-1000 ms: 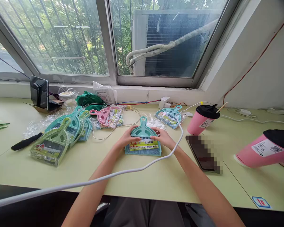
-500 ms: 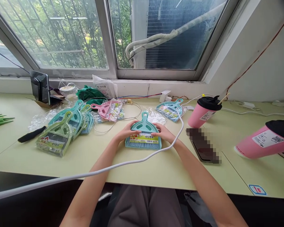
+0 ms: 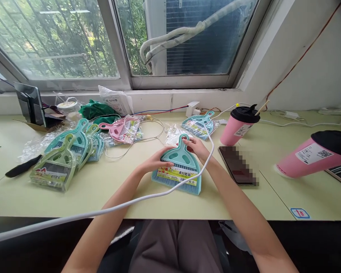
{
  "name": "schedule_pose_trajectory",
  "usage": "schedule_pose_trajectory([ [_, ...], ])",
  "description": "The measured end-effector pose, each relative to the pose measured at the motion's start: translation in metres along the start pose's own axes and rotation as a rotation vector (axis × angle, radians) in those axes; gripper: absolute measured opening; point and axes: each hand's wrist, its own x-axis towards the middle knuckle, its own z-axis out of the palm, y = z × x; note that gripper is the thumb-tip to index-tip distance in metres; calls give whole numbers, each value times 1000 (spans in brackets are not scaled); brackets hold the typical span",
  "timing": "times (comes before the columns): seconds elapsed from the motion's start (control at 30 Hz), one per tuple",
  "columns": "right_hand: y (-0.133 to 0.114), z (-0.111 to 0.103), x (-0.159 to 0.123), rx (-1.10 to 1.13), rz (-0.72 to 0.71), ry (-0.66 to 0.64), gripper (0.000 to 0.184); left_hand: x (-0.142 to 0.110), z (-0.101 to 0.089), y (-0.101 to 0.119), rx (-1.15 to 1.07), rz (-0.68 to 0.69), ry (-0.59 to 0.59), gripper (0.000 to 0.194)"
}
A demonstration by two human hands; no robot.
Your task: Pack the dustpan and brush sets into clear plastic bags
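A teal mini dustpan and brush set with a yellow-green label is held before me over the table, its handle away from me and its bristles toward me. My left hand grips its left side, thumb across the front by the label. Up at the handle, my right hand has its fingers closed on the right side of the neck. Just behind it lies a crumpled clear plastic bag. A thick white cable crosses in front of the set and my forearms.
Packaged dustpan sets in green, teal and pink lie at the left, beside a black-handled object. Another teal set sits toward the window. On the right are a phone and two pink cups.
The teal set has tilted, its label turning up toward me. My right hand has moved from its right side up to the handle. The camera view has shifted slightly.
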Motion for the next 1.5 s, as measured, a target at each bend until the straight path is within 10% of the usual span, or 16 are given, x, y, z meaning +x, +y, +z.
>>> schedule_pose_trajectory([
  [0.6,2,4,-4,40,-2,163,28,4,8,0,-42,1,23,69],
  [1.0,12,-5,-4,-252,-6,-271,76,1,-13,-12,100,-48,232,71],
  [1.5,27,-5,-1,-290,1,-290,72,-4,-27,-10,46,-148,97,78],
])
